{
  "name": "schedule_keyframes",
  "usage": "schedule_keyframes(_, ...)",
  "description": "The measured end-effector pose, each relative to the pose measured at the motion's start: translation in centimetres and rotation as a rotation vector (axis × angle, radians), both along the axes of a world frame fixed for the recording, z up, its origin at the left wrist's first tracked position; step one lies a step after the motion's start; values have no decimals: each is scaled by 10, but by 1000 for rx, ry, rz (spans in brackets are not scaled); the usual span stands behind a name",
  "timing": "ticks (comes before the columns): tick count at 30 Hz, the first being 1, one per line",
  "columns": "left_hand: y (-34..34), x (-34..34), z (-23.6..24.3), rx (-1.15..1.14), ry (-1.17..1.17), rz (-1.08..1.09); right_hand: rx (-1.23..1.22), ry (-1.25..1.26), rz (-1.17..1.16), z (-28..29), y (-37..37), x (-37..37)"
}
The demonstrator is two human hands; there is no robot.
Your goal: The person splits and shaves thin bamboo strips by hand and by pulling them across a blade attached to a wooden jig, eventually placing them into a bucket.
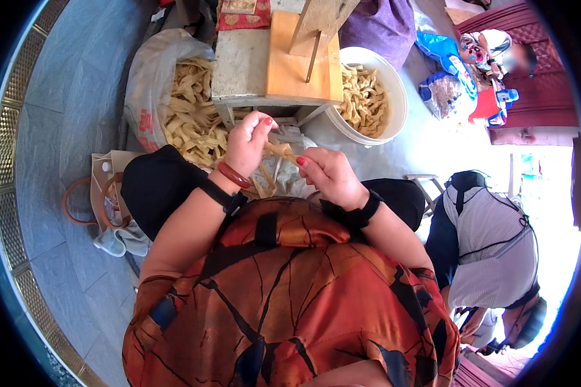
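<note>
A pale yellow, soft-looking strip (282, 151) stretches between my two hands, above my lap. My left hand (246, 143) is closed with thumb and fingers pinched on one end of it. The other end sits in the pinch of my right hand (334, 176), a little lower and to the right. More loose strips (265, 184) hang or lie below my hands; how they join the held one is hard to see. Just beyond my left hand, a big clear plastic bag (150, 77) holds many flat strips (197, 109) of the same material.
Ahead stands a small worn table (240, 61) carrying a wooden board (289, 80) with an upright post and rod. Right of it, a white bucket (397, 103) contains twisted pieces (361, 97). A handbag (103, 180) rests at left. A person (490, 245) bends at right; another (494, 48) sits farther off.
</note>
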State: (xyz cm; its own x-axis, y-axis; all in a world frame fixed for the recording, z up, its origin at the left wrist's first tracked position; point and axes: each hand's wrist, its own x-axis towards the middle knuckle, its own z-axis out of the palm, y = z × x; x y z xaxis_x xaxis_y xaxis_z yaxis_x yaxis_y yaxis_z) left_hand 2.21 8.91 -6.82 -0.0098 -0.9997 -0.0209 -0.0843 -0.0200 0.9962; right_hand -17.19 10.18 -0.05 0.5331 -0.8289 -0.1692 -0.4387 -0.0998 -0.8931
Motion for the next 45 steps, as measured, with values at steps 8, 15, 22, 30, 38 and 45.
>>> schedule_keyframes(8, 14, -23, 9, -364, -117, -19, -386, -16, 146, 7, -7, 8)
schedule_keyframes(15, -2, -4, 35, 42, 131, -225, -321, -28, -26, 18, -17, -8)
schedule_keyframes(22, -40, 15, 52, 238, 144, -343, -585, 82, -111, 27, -59, -18)
schedule_keyframes(30, -112, -13, 49, -289, -623, 94, -724, 186, -233, -2, -131, -9)
schedule_keyframes(38, -88, -9, 44, -230, -546, 113, -803, 157, -407, -23, -120, -38)
schedule_keyframes(45, -91, -8, 37, -222, -457, 110, -774, 101, -251, -11, -100, -4)
